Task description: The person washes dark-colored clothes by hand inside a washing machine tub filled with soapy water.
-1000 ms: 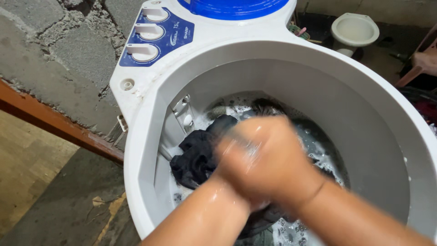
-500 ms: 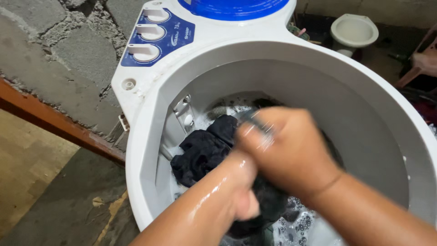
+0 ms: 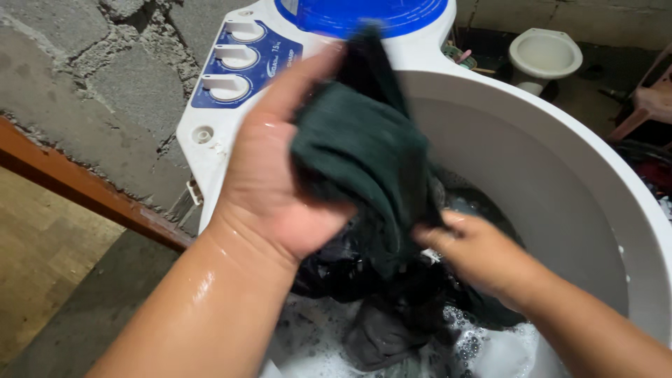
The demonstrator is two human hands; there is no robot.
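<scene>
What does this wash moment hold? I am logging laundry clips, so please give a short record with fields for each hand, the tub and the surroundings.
left hand: left hand lifts a dark green cloth above the tub
right hand: right hand grips the cloth's lower end
tub: white washer tub with soapy water and more dark laundry
controls: three white dials on a blue panel
surroundings: block wall; white toilet bowl behind

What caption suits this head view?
Left hand lifts dark green cloth from soapy washing tub; right hand grips below.
</scene>
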